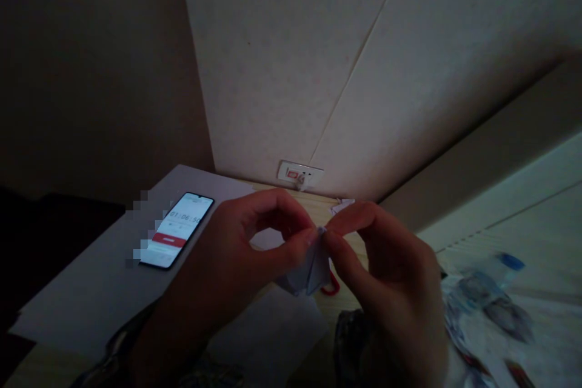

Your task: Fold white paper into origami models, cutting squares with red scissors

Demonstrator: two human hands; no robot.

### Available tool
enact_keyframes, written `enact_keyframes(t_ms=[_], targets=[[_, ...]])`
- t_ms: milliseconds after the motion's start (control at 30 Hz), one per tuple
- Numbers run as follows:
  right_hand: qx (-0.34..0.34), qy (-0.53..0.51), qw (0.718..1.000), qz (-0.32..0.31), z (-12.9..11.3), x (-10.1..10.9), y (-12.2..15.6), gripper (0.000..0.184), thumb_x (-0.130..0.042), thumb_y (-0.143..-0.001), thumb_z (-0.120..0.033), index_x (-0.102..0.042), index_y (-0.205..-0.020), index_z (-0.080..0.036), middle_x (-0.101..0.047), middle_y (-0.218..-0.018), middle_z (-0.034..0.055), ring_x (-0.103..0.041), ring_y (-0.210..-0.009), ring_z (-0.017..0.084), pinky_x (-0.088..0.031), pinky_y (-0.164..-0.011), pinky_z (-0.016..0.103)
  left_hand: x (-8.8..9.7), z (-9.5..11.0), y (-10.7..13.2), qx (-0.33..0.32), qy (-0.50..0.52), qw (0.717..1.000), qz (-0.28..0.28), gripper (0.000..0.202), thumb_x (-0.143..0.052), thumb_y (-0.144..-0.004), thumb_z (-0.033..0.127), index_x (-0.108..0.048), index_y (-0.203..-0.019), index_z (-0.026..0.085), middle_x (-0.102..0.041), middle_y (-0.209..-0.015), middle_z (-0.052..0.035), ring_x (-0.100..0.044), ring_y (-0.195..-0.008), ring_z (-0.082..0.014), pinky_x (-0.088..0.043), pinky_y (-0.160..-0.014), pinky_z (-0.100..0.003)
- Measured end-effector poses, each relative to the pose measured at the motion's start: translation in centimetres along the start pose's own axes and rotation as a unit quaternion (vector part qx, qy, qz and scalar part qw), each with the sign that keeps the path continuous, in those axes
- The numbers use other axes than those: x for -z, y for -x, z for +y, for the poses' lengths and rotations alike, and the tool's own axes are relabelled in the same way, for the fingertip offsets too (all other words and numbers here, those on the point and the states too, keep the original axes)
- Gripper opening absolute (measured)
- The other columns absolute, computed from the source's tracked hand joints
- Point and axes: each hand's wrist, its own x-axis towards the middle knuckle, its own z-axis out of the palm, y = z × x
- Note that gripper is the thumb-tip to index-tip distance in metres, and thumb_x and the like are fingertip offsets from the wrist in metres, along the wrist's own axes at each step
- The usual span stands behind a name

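Head view, dim light: both hands meet low in the middle, above the table (27,373). The left hand (227,267) pinches the top corner of a folded white paper (311,271) between thumb and forefinger. The right hand (391,285) grips the same corner from the other side, its fingertips nearly touching the left's. The paper hangs below the fingers, clear of the table, with a red loop (333,288) just behind it. A white sheet (273,330) lies beneath the left wrist. At right is a blurred bottle (493,276) with a blue cap. Farther left, a lit phone (177,230) rests on a grey board (77,291). Beyond, a socket (300,174) sits low on the wall.
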Motion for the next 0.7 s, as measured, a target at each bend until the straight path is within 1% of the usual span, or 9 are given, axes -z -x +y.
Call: enact_keyframes(t_ms=[167,233,333,500,700], targets=[[-0.01,0.005,1.0,0.003,-0.18,-0.35,-0.07,0.013,-0.065,-0.083,-0.016,-0.061,-0.074,-0.025,-0.06,-0.067,-0.0074,-0.056,-0.06,0.01,-0.037,-0.046,0.021,-0.44,0.15,0.03,-0.016,-0.017,0.999,0.028,0.011,-0.068,-0.074,0.015,-0.063,-0.066,0.02,-0.064,-0.063,0.0041,-0.061,-0.062,-0.0106,-0.049,-0.055,-0.015],[-0.005,0.01,1.0,0.006,-0.15,-0.43,-0.15,0.014,-0.065,-0.083,-0.015,-0.06,-0.073,-0.025,-0.06,-0.066,-0.0075,-0.055,-0.059,0.009,-0.036,-0.045,0.021,-0.46,0.12,-0.04,-0.022,-0.019,0.999,0.033,0.011,-0.068,-0.074,0.015,-0.063,-0.066,0.02,-0.064,-0.064,0.0044,-0.062,-0.063,-0.0103,-0.049,-0.056,-0.015],[0.006,0.016,1.0,0.014,-0.04,-0.39,-0.18,0.015,-0.065,-0.083,-0.015,-0.061,-0.073,-0.025,-0.06,-0.066,-0.0075,-0.056,-0.062,0.009,-0.04,-0.051,0.02,-0.41,0.06,-0.13,-0.031,-0.023,0.999,0.036,0.01,-0.068,-0.075,0.016,-0.064,-0.066,0.021,-0.066,-0.065,0.0041,-0.063,-0.063,-0.0111,-0.05,-0.057,-0.016],[0.021,0.008,1.0,0.012,0.12,-0.25,-0.21,0.013,-0.065,-0.085,-0.017,-0.062,-0.076,-0.025,-0.063,-0.069,-0.0082,-0.058,-0.066,0.009,-0.043,-0.058,0.02,-0.2,0.08,-0.19,-0.034,-0.025,0.999,0.021,0.008,-0.068,-0.077,0.019,-0.067,-0.07,0.022,-0.068,-0.066,0.0043,-0.064,-0.063,-0.0115,-0.052,-0.058,-0.017],[0.002,0.017,1.0,-0.014,0.05,0.02,-0.47,0.009,-0.067,-0.083,-0.018,-0.065,-0.079,-0.026,-0.067,-0.074,-0.0078,-0.062,-0.073,0.01,-0.046,-0.065,0.021,0.18,-0.02,-0.19,-0.04,-0.056,0.997,0.032,0.01,-0.067,-0.077,0.016,-0.067,-0.07,0.023,-0.067,-0.068,0.0057,-0.063,-0.065,-0.0094,-0.049,-0.058,-0.014]])
